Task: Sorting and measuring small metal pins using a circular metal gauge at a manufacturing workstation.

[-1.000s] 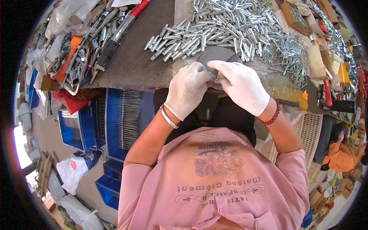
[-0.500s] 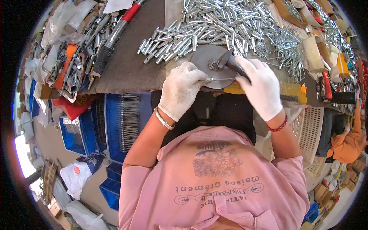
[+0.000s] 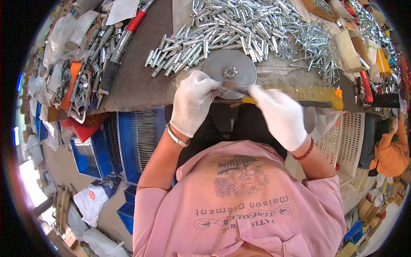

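My gloved left hand (image 3: 193, 102) is closed at the near left edge of a round grey metal disc (image 3: 214, 64), its thumb and finger pinching a small metal piece that is mostly hidden now. In my gloved right hand (image 3: 280, 116) is a hammer (image 3: 242, 90), smeared by motion, its head low over the disc's near edge beside my left fingertips. A lump of bright metal sits in the middle of the disc. Just beyond lies a heap of short silver tubes (image 3: 239, 30), with a pile of thin metal pins (image 3: 319, 47) to its right.
A long red-and-black handled tool (image 3: 124, 43) and mixed hand tools crowd the bench's left. Blue crates (image 3: 128, 145) with metal rods stand below, left. A white plastic basket (image 3: 353, 141) is at lower right. Someone in orange (image 3: 389, 150) is at far right.
The hammer has swung down and left from over the disc's middle to beside my left fingertips. The thin rod seen at my left fingers is now hidden. My view has shifted slightly.
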{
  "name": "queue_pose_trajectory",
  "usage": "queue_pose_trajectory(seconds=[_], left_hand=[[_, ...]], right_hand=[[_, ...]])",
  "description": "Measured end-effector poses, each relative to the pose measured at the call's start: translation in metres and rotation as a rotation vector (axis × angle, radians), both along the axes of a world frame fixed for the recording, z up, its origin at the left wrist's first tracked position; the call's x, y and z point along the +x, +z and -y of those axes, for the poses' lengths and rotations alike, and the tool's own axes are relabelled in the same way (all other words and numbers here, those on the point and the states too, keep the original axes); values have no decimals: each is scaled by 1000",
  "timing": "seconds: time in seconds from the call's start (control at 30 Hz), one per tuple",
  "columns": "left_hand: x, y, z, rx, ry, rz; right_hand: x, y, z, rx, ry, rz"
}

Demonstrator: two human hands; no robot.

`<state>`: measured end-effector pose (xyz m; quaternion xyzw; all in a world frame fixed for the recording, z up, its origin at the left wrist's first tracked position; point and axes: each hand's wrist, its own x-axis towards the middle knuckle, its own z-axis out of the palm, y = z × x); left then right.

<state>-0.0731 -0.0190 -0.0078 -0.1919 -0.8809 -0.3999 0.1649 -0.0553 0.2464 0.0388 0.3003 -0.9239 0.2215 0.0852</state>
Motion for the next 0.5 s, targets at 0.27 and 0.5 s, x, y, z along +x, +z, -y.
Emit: queue_pose_trajectory(seconds=[0.27,0.5], left_hand=[[2,4,-1,33,25,65],[2,-3,0,117,30,112]], right_hand=[[-25,9,0,-300,-63,294],[-31,9,2,-368,-34,218]])
